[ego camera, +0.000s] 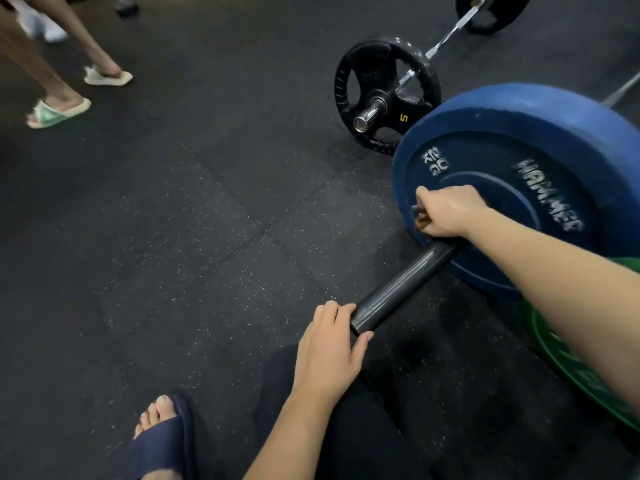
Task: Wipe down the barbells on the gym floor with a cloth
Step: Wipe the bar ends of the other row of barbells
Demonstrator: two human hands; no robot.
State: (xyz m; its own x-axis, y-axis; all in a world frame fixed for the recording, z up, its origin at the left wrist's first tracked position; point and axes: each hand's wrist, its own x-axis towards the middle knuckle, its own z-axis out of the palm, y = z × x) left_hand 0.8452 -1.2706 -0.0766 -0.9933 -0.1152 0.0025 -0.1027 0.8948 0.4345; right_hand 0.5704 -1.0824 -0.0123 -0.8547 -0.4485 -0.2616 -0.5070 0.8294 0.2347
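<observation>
- Two barbells on the gym floor (207, 220), which is black speckled rubber tile; the near one is under my hands.
- Left grip (329, 344): my fingers are curled over the free end of the near barbell sleeve (401, 289), thumb on its near side, clamped around it.
- The barbell sleeve is a dark, smooth tube that runs from my left grip up and right into the hub of the blue plate.
- Right grip (446, 211): closed around a brownish cloth (420, 218), only a small bunch of which shows past my knuckles. It is pressed to the face of the blue plate, just above the sleeve.
- Blue bumper plate (554, 161): upright on the near bar, its face marked "HAMMER" and "20 KG".
- Green plate (581, 372): low right, beside the blue plate and partly hidden by my right forearm. I cannot tell whether it lies flat or leans.
- Second barbell (450, 32): behind the blue plate, with a chrome shaft. Its near black plate (384, 95) is marked "5", and another black plate (491, 12) sits at the far end.
- My foot in a navy slide (162, 434), bottom left.
- Another person's feet in pale sandals (59, 112), top left, well apart from the bars.
</observation>
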